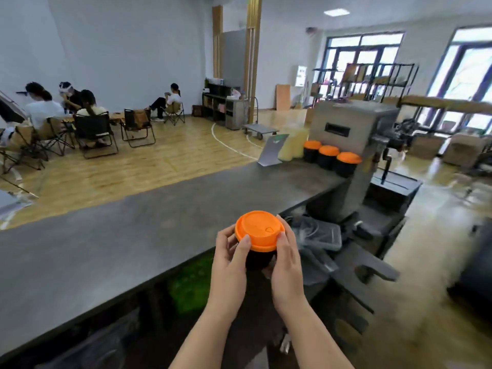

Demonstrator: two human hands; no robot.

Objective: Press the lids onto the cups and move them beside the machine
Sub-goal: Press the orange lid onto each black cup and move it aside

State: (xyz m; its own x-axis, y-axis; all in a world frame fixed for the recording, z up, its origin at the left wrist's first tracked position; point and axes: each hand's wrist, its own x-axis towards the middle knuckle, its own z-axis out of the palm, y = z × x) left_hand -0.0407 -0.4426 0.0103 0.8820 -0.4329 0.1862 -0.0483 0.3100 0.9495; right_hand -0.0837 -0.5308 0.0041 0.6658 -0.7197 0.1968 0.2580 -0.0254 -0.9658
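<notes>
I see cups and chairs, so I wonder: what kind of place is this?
Probably a drinks counter in a big hall, maybe a practice café. A metal machine stands on the grey counter, three lidded cups wait beside it, and people sit on folding chairs.

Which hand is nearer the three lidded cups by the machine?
Right. The right hand grips the held cup's side facing the three lidded cups; the left hand grips its far side.

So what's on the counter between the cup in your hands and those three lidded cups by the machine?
Nothing: in the head view, bare grey counter stretches from the held cup to the three lidded cups beside the machine.
</notes>
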